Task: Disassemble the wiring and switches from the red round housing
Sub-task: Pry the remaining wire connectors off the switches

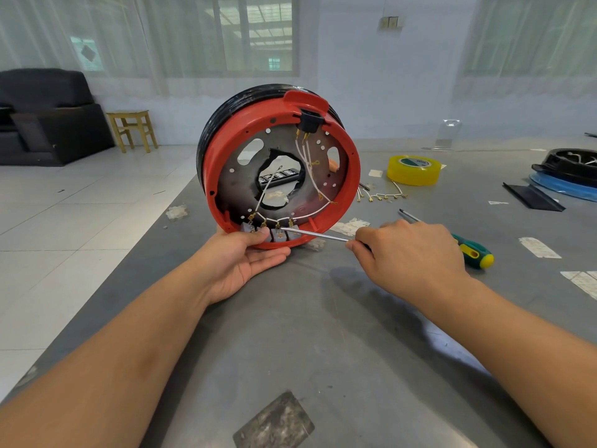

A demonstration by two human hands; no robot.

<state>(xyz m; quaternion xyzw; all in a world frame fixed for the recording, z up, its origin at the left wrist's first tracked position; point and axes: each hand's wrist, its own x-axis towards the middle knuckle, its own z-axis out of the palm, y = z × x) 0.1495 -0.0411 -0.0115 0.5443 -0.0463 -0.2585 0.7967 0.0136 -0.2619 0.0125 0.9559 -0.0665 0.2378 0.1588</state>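
The red round housing (352,176) stands on edge on the grey table, its open side facing me. White wires (307,156) with brass terminals run from a black switch (309,119) at the top down to a row of switches (277,234) at the bottom rim. My left hand (248,260) cups the bottom rim from below, thumb on the inside by the terminals. My right hand (410,257) grips a screwdriver (316,235); its metal shaft points left and its tip touches a terminal at the bottom row.
A second screwdriver with a green and yellow handle (475,252) lies behind my right hand. Loose wires with terminals (384,196), a yellow tape roll (414,169) and black and blue parts (568,176) lie at the right. The table's left edge runs diagonally.
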